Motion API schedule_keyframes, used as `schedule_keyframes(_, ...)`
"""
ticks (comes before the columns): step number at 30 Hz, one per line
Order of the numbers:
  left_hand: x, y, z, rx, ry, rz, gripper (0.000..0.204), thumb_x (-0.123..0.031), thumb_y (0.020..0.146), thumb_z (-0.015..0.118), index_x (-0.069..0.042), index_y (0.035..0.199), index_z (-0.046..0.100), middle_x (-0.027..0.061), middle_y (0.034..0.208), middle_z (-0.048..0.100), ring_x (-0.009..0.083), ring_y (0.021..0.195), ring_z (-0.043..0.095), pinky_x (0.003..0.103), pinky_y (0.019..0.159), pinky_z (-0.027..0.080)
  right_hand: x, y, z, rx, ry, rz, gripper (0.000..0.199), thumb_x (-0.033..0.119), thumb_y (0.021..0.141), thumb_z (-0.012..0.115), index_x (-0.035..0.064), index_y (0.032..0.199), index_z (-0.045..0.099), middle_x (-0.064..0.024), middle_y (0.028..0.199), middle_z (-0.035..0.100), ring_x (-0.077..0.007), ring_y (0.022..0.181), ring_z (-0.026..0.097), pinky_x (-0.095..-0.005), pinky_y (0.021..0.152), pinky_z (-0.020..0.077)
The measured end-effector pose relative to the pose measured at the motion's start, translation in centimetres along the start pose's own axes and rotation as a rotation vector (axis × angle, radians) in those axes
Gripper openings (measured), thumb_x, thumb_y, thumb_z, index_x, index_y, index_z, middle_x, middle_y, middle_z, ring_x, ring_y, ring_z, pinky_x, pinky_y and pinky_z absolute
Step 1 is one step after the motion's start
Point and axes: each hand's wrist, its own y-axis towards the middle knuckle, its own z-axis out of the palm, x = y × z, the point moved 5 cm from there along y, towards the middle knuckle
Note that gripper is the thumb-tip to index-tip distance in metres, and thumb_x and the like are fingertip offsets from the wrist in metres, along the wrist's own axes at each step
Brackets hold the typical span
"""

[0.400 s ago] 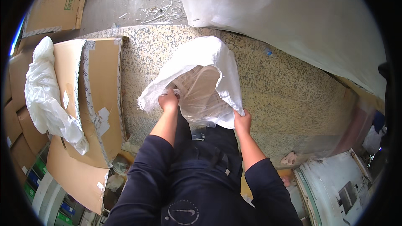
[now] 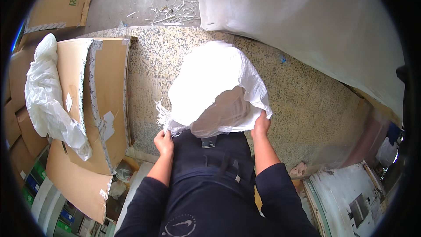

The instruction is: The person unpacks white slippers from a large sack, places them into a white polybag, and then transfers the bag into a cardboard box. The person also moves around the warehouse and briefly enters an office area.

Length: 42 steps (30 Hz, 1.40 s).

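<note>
Sack: a white woven sack [image 2: 215, 85] held out in front of the person's waist, above the speckled terrazzo floor [image 2: 162, 61], its open mouth turned back toward the person.
Sack mouth: gaping, brownish inside; frayed white threads hang off the hem at the left-hand corner.
Left hand: the left hand [image 2: 164, 142] is closed in a pinch on the frayed hem at the sack's lower left corner, knuckles up, thumb side toward the cloth.
Right hand: the right hand [image 2: 262, 125] is closed on the hem at the sack's lower right corner, fingers curled under the edge, set higher than the left.
Arm pose: both forearms rise from dark sleeves, elbows bent and close to the body, wrists roughly straight.
Doing it well: my judgement is that grips should sit on sound hem, not on loose threads, and stay well apart so the mouth stays wide.
Left of the sack: flattened cardboard sheets [image 2: 105, 101] with a crumpled clear plastic bag [image 2: 46, 101] draped on them.
Beyond the sack: a large white sheet [image 2: 307, 26].
</note>
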Motion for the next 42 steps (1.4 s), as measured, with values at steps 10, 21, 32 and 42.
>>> schedule_keyframes(10, -6.8, 3.8, 12.4, 0.383, -0.948, -0.244, 0.029, -0.025, 0.101, 0.048, 0.0, 0.109, 0.058, 0.0092, 0.101, 0.066, 0.0207, 0.085, 0.065, 0.038, 0.073, 0.052, 7.4, 3.2, 5.2, 0.063, -0.201, -0.012, 0.047, 0.033, 0.097, 0.056, -0.0106, 0.115, 0.059, -0.0205, 0.113, 0.064, -0.0281, 0.1, 0.065, -0.0395, 0.086, 0.0495)
schedule_keyframes(21, -3.7, 0.5, 5.5, 0.176, -0.598, -0.218, 0.023, -0.016, 0.091, 0.064, 0.006, 0.095, 0.063, 0.007, 0.083, 0.065, 0.0142, 0.072, 0.059, 0.032, 0.064, 0.046, 2.1, 1.1, -0.2, 0.057, -0.093, 0.083, 0.045, 0.027, 0.093, 0.058, -0.0096, 0.119, 0.057, -0.0172, 0.111, 0.064, -0.0268, 0.097, 0.064, -0.0373, 0.084, 0.0497)
schedule_keyframes(32, -17.0, -5.4, 4.5, 0.583, -0.486, 0.023, 0.01, -0.013, 0.085, 0.063, -0.007, 0.078, 0.058, -0.0014, 0.068, 0.057, 0.0096, 0.056, 0.049, 0.027, 0.055, 0.041, 4.9, -7.4, -10.9, 0.064, -0.257, -0.045, 0.041, 0.024, 0.092, 0.06, -0.0134, 0.109, 0.06, -0.0176, 0.11, 0.064, -0.0221, 0.094, 0.061, -0.0348, 0.085, 0.0473)
schedule_keyframes(42, -30.7, -10.5, 11.9, 0.746, 0.382, 0.482, 0.022, -0.017, 0.085, 0.062, 0.004, 0.084, 0.067, 0.0018, 0.06, 0.055, 0.0083, 0.055, 0.049, 0.029, 0.052, 0.038, 6.9, -18.6, -12.2, -0.005, 0.272, 0.056, 0.051, 0.024, 0.092, 0.065, -0.0124, 0.124, 0.048, -0.0188, 0.119, 0.059, -0.0232, 0.104, 0.06, -0.0365, 0.092, 0.048)
